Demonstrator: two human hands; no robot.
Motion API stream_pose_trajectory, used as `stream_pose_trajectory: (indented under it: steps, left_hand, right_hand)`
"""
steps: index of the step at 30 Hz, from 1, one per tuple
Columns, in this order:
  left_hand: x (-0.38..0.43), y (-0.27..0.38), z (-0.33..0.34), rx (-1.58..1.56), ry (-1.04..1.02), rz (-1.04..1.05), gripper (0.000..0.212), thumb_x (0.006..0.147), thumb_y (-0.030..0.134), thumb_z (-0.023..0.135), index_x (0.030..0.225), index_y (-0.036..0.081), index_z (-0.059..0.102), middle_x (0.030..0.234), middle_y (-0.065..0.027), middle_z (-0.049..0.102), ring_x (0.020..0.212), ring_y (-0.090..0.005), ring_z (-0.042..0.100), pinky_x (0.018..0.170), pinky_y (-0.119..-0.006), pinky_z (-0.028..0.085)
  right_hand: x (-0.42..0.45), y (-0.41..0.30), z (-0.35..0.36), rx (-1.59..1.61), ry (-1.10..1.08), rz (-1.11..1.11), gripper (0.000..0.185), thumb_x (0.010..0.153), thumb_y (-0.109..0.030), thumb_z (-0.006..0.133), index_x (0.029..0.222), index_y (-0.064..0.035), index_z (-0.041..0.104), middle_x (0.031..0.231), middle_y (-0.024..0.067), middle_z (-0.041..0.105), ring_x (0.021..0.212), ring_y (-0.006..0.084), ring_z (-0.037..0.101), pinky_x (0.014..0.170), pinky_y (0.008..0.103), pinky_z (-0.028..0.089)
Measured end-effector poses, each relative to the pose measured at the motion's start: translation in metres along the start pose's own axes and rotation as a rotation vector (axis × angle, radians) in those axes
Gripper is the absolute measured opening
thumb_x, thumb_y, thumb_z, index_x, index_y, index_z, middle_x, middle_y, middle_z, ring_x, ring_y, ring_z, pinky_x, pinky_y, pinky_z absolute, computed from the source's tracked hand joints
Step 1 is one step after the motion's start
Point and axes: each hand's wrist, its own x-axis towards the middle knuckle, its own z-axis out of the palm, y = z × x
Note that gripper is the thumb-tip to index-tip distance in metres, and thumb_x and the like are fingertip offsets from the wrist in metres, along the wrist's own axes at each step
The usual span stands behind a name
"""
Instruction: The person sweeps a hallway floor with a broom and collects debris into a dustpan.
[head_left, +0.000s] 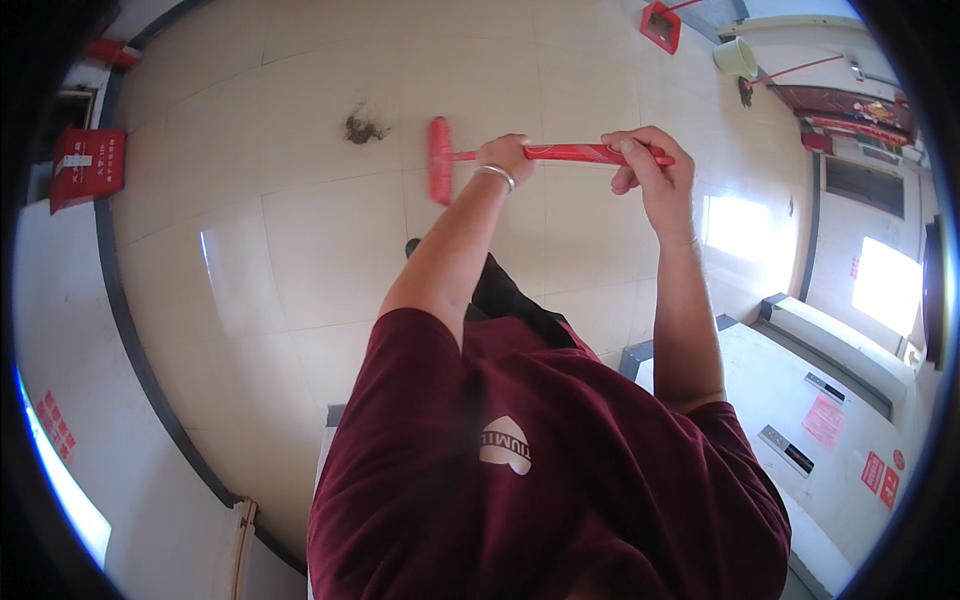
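Observation:
My left hand (506, 159), with a bracelet at its wrist, grips the red handle of a broom (562, 153) at its lower part. Near the handle's top end, my right hand (651, 161) is closed around it, with some fingers loosely curled. The broom's red head (439, 160) is at the far end of the handle, over the tiled floor (337, 247). To the left of the head, apart from it, a small pile of dark dirt (364, 130) lies on the tiles, with finer bits scattered around it.
A red dustpan (661, 28) with debris in it stands at the upper right, near a pale green bucket (735, 58) and a mop (745, 91). A red box (88, 168) is by the left wall. Elevator call panels (786, 450) are on the wall at the lower right.

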Motion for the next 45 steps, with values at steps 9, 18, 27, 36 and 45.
stream_pose_trajectory:
  steps: [9, 18, 27, 36, 45]
  left_hand:
    - [-0.027, 0.011, -0.006, 0.073, 0.263, 0.064, 0.017, 0.074, 0.023, 0.054, 0.084, 0.012, 0.063, 0.094, -0.0100, 0.063, 0.083, -0.0320, 0.061, 0.071, -0.041, 0.049]
    - [-0.091, 0.056, -0.061, -0.114, 0.147, -0.100, 0.024, 0.073, 0.024, 0.057, 0.093, 0.013, 0.065, 0.097, -0.0106, 0.065, 0.093, -0.0304, 0.061, 0.078, -0.041, 0.050]
    - [-0.231, -0.124, -0.033, -0.231, 0.218, -0.703, 0.033, 0.080, 0.035, 0.056, 0.096, 0.008, 0.065, 0.100, -0.0168, 0.064, 0.095, -0.0350, 0.060, 0.082, -0.043, 0.048]
    - [-0.334, -0.255, 0.061, -0.260, 0.387, -0.993, 0.036, 0.079, 0.042, 0.063, 0.088, 0.008, 0.067, 0.090, -0.0187, 0.065, 0.089, -0.0350, 0.062, 0.078, -0.042, 0.048]
    - [-0.162, -0.147, -0.080, -0.522, 0.901, -0.586, 0.013, 0.077, 0.018, 0.059, 0.086, 0.010, 0.064, 0.092, -0.0154, 0.063, 0.088, -0.0357, 0.060, 0.077, -0.042, 0.048]
  right_hand:
    - [-0.038, -0.016, -0.018, 0.050, 0.056, -0.082, 0.017, 0.088, -0.008, 0.052, 0.093, 0.0038, 0.064, 0.083, 0.0096, 0.065, 0.052, 0.0102, 0.054, 0.049, 0.0222, 0.045]
    - [-0.021, -0.070, -0.038, 0.063, -0.167, -0.344, 0.020, 0.088, -0.014, 0.046, 0.081, 0.0030, 0.055, 0.093, 0.0196, 0.064, 0.044, 0.0078, 0.043, 0.038, 0.0178, 0.032]
    - [0.010, 0.002, 0.149, -0.014, -0.746, 0.031, 0.024, 0.085, -0.020, 0.050, 0.088, -0.0034, 0.067, 0.084, 0.0028, 0.063, 0.058, 0.0047, 0.046, 0.051, 0.0198, 0.038]
    - [-0.078, 0.040, 0.278, 0.155, -1.180, 0.356, 0.016, 0.089, -0.012, 0.054, 0.098, -0.0011, 0.059, 0.098, 0.0085, 0.063, 0.068, 0.0094, 0.057, 0.064, 0.0238, 0.050]
    - [-0.017, -0.118, 0.207, -0.125, -0.794, -0.308, 0.013, 0.081, -0.009, 0.054, 0.085, -0.0010, 0.062, 0.088, 0.0076, 0.067, 0.060, 0.0073, 0.055, 0.055, 0.0203, 0.045]
